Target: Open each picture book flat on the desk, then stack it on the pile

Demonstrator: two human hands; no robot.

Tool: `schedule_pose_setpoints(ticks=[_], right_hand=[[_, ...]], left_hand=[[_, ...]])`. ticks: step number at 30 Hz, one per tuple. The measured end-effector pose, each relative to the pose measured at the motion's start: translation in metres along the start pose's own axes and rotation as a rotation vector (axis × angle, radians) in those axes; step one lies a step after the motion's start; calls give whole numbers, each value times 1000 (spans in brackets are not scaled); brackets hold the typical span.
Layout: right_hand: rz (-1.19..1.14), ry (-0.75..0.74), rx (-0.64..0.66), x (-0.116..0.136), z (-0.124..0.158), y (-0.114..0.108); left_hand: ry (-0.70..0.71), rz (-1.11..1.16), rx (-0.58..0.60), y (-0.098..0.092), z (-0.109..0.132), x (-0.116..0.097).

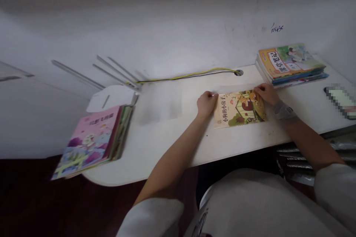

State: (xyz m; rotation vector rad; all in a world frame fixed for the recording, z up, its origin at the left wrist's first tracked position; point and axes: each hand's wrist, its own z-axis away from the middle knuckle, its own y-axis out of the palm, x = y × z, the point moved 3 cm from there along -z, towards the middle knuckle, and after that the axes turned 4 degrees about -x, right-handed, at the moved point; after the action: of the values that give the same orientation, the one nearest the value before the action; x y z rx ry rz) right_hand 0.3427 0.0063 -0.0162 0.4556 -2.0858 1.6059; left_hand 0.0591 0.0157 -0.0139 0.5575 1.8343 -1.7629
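Observation:
A thin picture book point(240, 108) with a cream, green and yellow cover lies on the white desk point(172, 144) in front of me. My left hand point(206, 103) is closed at its upper left corner, fingertips pinched together. At the upper right corner, my right hand point(268, 93) pinches the edge between thumb and fingers; a grey band circles that wrist. A pale, see-through strip shows along the book's top edge, perhaps clear film; I cannot tell whether the fingers also hold it.
Left, a stack of picture books point(89, 139) overhangs the desk's rounded end, before a white router point(111, 96) with several antennas. A yellow cable point(189, 76) runs to a desk hole. More books point(292, 61) and a blurred-out phone point(340, 100) lie right.

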Motion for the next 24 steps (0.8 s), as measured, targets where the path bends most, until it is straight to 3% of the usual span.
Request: schedule_pose_setpoints(ticks=[5,11,19,21,24], right_hand=[[110,29,-41,13,-4,9],[446,-155,-45,36,2,28],[371,-204,-2,44,-3,42],[366,-221,13,44,-4,43],[365,-243,24,43,-4,43]], left_hand=[[23,-81,-31,-3,-3,-10],[99,-349,-61,-1,-1,-16],[45,-405,-7,-16,6,-8],[120,-451,-27,-17,13,-19],[341,-505,-54,-6,34,-46]])
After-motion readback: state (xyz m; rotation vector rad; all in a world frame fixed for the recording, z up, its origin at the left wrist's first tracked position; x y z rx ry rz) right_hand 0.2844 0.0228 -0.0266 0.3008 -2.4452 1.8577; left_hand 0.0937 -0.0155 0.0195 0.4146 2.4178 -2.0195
